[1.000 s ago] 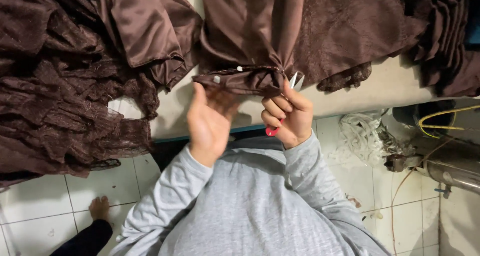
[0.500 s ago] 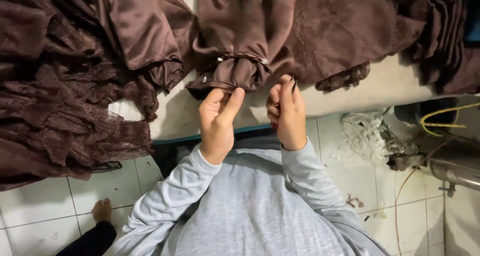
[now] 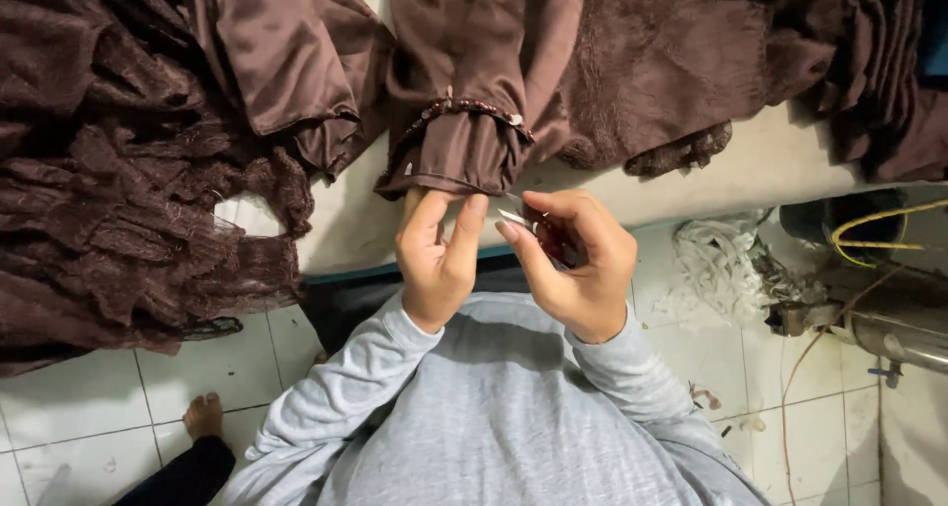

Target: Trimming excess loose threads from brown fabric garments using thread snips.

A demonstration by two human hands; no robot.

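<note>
Pinching the brown sleeve cuff (image 3: 449,165) at the table's near edge: left hand (image 3: 434,259); right hand (image 3: 578,264) clenched around small snips (image 3: 515,218).
Blade tips sit right beside the left fingertips, so I'd say a slip could nick skin or satin.

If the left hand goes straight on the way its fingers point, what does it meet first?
The left hand already has its fingertips at the brown sleeve cuff, so the cuff comes first, apparently with no gap.
</note>
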